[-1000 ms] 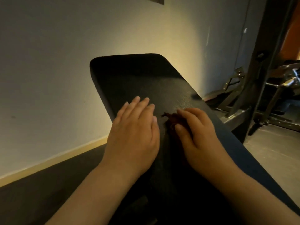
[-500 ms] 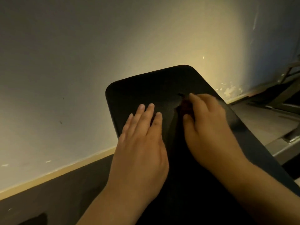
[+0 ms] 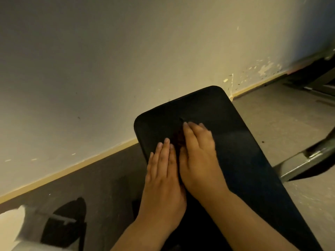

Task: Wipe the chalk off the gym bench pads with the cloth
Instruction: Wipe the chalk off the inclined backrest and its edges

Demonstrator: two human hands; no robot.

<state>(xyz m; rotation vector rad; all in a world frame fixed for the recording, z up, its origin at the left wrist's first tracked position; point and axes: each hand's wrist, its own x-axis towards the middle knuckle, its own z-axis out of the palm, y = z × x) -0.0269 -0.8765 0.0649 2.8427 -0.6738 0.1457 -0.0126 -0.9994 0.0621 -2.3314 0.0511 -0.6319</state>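
Observation:
A black gym bench pad [image 3: 235,142] runs from the bottom right up to its rounded far end near the wall. My right hand [image 3: 199,156] lies on the pad near that end and holds a dark red cloth [image 3: 178,138] down against it. Only a small part of the cloth shows, between the thumb and forefinger. My left hand [image 3: 163,174] rests flat on the pad just left of the right hand, fingers straight and together, touching it along the side. No chalk can be made out in the dim light.
A pale wall with a baseboard [image 3: 72,171] stands close behind the pad's far end. A metal frame bar [image 3: 304,160] lies on the floor at the right. At the lower left are a dark object [image 3: 65,225] and a white one [image 3: 10,227].
My right hand has slid the cloth forward toward the pad's far end. My left hand followed and now touches the right hand. The view has tilted down.

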